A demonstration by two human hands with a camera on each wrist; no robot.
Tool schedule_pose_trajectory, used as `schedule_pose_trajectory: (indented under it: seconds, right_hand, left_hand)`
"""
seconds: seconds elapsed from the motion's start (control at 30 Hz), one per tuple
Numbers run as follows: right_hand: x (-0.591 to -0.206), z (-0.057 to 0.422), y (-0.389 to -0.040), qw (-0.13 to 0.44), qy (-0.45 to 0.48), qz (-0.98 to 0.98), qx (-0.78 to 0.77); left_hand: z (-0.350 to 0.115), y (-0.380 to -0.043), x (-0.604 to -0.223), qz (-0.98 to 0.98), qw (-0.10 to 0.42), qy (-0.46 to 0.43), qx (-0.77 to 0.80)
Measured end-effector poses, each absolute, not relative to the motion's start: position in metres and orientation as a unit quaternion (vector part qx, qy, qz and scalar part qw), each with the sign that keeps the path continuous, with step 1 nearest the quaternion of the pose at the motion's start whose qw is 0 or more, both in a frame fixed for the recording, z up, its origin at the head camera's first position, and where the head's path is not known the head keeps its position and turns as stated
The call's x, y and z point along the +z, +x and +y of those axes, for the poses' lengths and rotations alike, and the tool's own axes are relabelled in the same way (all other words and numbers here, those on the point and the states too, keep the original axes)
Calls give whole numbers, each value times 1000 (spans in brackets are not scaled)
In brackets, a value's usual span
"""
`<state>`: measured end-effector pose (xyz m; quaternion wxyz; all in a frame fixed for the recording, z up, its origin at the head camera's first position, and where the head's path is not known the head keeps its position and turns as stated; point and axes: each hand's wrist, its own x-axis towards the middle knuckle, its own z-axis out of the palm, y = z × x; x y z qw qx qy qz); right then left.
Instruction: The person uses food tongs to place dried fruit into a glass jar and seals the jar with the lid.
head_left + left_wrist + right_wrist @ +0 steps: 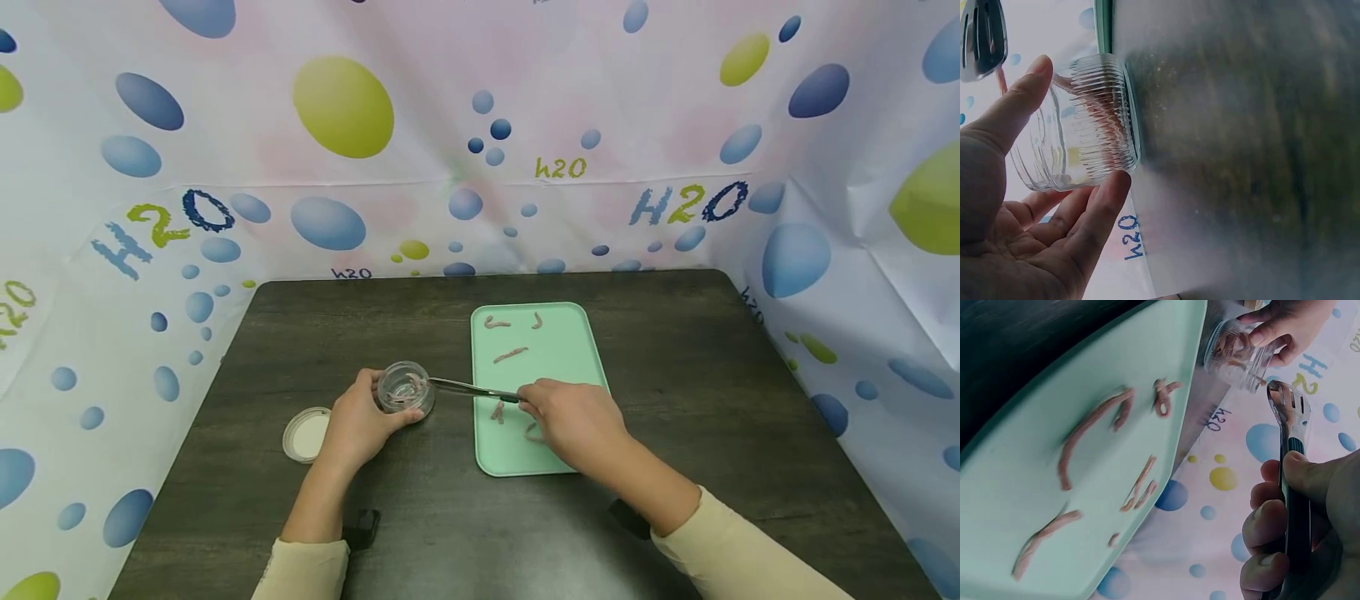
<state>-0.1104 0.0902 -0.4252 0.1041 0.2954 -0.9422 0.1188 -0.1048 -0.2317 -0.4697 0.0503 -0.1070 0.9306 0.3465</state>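
My left hand [362, 421] grips a small clear glass jar [1094, 119], thumb on one side and fingers on the other. Pinkish worm-like strips [1104, 115] lie inside the jar, whose mouth is uncovered. Slim metal tongs [1297, 506] with slotted ends and a dark handle are held in my right hand [573, 417], the fingers curled round the handle. The tongs' tips reach the jar's rim, and a pinkish strip hangs at them in the left wrist view. Under my right hand is a mint-green tray [562, 350] with several similar strips [1094, 431] spread on it.
A round pale lid [306, 435] lies on the dark wooden table [675, 350], left of my left forearm. A white sheet [450, 75] printed with blue and green bubbles rises behind the table and along its sides.
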Motion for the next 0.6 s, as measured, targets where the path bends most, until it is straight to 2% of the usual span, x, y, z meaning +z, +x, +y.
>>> schedule_pose_trajectory:
  seconds: [0.6]
  right_hand:
    - [-430,65,-117,128,316,-934,110]
  left_hand:
    - [-234,-105,-473,932,45,-103,343]
